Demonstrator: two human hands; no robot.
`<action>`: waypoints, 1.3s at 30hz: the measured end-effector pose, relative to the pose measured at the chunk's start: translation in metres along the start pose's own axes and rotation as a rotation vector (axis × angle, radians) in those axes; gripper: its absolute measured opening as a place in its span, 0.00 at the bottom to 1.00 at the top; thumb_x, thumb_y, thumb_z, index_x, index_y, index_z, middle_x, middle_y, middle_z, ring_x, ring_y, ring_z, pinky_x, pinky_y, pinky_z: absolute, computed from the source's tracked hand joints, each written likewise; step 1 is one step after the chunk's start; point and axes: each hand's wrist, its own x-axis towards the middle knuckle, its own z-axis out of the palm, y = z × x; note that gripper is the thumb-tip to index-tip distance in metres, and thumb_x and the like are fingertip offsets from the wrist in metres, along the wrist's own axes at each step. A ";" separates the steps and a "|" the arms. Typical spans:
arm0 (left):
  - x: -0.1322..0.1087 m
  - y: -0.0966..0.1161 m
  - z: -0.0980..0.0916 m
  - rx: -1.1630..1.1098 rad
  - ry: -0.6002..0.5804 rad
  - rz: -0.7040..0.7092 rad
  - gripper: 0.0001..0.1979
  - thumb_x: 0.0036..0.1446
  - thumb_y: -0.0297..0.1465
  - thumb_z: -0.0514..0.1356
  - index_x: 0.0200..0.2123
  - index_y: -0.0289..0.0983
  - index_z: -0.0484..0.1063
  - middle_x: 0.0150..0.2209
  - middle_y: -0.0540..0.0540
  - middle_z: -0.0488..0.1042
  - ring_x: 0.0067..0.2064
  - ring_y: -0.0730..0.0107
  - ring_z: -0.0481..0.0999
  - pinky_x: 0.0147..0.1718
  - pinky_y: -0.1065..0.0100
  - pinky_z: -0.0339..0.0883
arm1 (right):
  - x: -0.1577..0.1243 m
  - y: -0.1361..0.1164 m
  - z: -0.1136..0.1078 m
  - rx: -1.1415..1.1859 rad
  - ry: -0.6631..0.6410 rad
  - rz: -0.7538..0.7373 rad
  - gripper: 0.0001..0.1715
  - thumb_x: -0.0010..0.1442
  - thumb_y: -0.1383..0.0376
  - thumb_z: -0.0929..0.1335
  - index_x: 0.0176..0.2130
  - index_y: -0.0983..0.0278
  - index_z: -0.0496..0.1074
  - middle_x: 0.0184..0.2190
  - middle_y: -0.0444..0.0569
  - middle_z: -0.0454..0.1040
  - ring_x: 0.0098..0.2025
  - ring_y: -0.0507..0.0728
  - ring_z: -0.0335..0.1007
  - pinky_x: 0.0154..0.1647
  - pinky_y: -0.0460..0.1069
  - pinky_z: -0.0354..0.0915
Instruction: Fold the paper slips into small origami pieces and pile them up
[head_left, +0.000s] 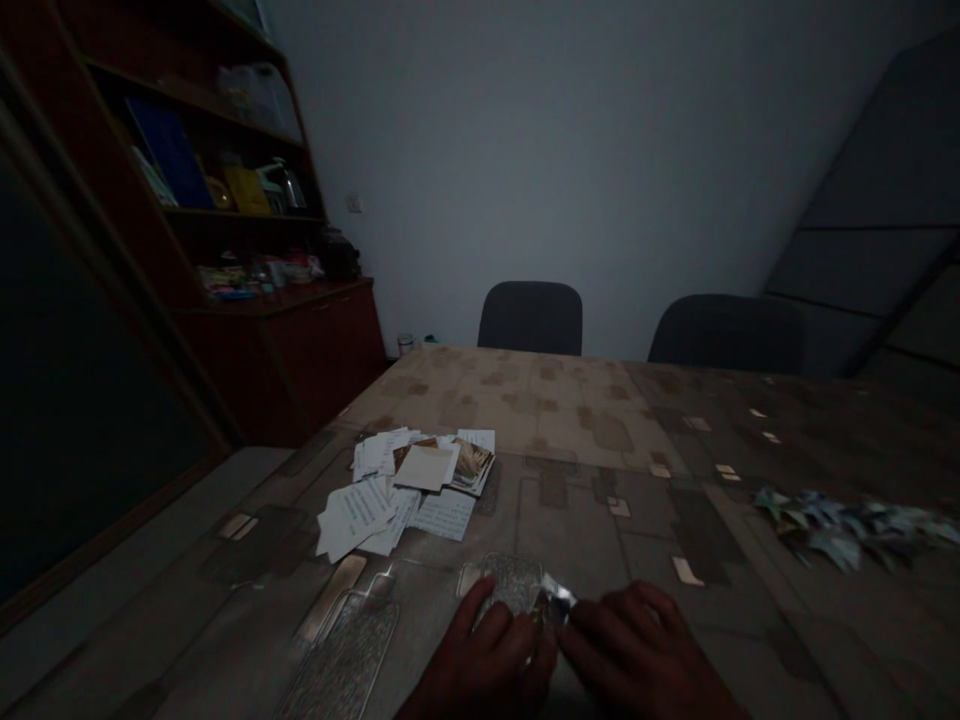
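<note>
Near the table's front edge, my left hand (499,650) and my right hand (637,645) meet, fingers bent and pinching. Between their fingertips is a small shiny piece of paper or foil (556,590), its upper corner catching the light. My left index finger sticks up a little, while the thumb and other fingers close on the piece. Most of it is hidden behind my fingers. Farther forward and to the left lies a loose pile of paper pieces (427,468), some printed with text, some with brown pictures. At the right is a heap of small folded or crumpled paper pieces (840,528).
A patterned cloth covers the long table (525,400). Two dark chairs (531,318) stand at its far side, before a pale wall. On the left, a reddish-brown cabinet (300,340) holds a kettle, folders and jars. The room is dim.
</note>
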 end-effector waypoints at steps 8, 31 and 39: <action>-0.003 0.001 -0.006 0.019 -0.135 -0.021 0.08 0.63 0.29 0.56 0.45 0.41 0.69 0.27 0.53 0.71 0.29 0.68 0.69 0.53 0.54 0.61 | -0.011 0.011 -0.001 -0.113 0.103 0.023 0.17 0.71 0.65 0.57 0.45 0.59 0.73 0.37 0.44 0.80 0.38 0.56 0.73 0.46 0.54 0.55; -0.006 -0.010 0.000 -0.035 -0.003 0.052 0.05 0.61 0.25 0.57 0.40 0.39 0.70 0.27 0.54 0.70 0.28 0.69 0.68 0.52 0.57 0.59 | 0.013 -0.009 0.027 0.277 0.081 0.610 0.11 0.52 0.70 0.71 0.35 0.59 0.66 0.36 0.46 0.70 0.39 0.60 0.67 0.40 0.53 0.61; -0.008 -0.011 -0.001 -0.054 0.000 0.032 0.05 0.61 0.26 0.58 0.41 0.39 0.69 0.29 0.54 0.72 0.29 0.70 0.69 0.52 0.55 0.60 | -0.002 -0.003 0.039 0.255 0.066 0.612 0.20 0.54 0.68 0.70 0.47 0.58 0.67 0.59 0.56 0.65 0.58 0.67 0.63 0.50 0.61 0.65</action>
